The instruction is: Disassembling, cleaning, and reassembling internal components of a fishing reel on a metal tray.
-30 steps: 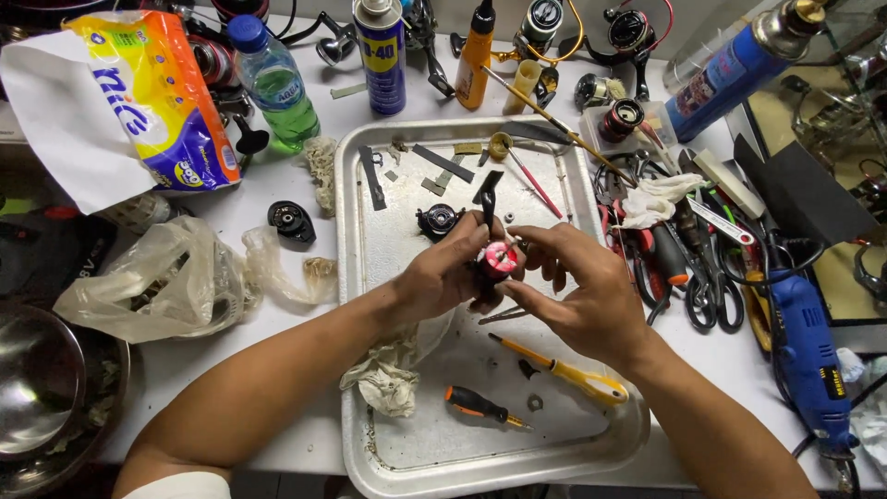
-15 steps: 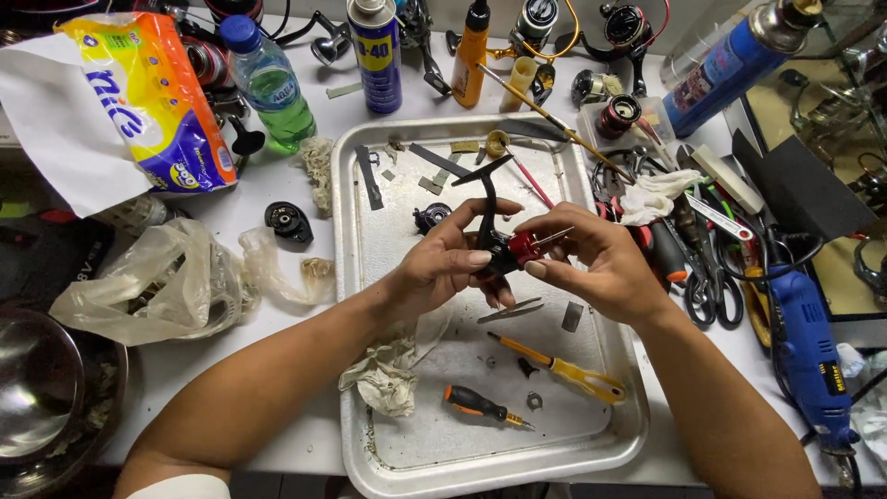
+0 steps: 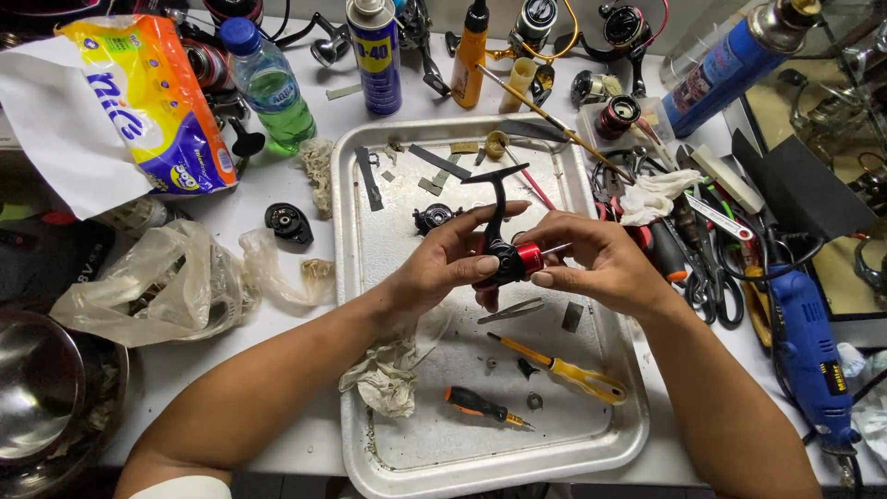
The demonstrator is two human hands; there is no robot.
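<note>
both hands on a fishing reel above the metal tray

the left hand (image 3: 453,263) and the right hand (image 3: 591,259) meet over the middle of the metal tray (image 3: 356,277), which lies on the white bench (image 3: 277,333). both hold one fishing reel (image 3: 506,249), a black body with a red ring, lifted clear of the tray floor. the left grip is closed around the black body, thumb on the near side. the right grip is pinched on the red end, fingertips touching the ring. the reel's black stem points up and away, toward the far edge of the tray.

in the tray, toward the near edge, lie a yellow screwdriver (image 3: 568,371) and an orange-and-black screwdriver (image 3: 480,405), apart from each other. tweezers (image 3: 510,310) lie just under the hands. a crumpled rag (image 3: 383,379) hangs over the tray's left rim.

beyond the far edge of the tray stand a blue spray can (image 3: 374,55) and a green bottle (image 3: 268,83). a blue drill (image 3: 813,356) lies near the bench's right edge. a clear plastic bag (image 3: 157,277) lies left of the tray.
</note>
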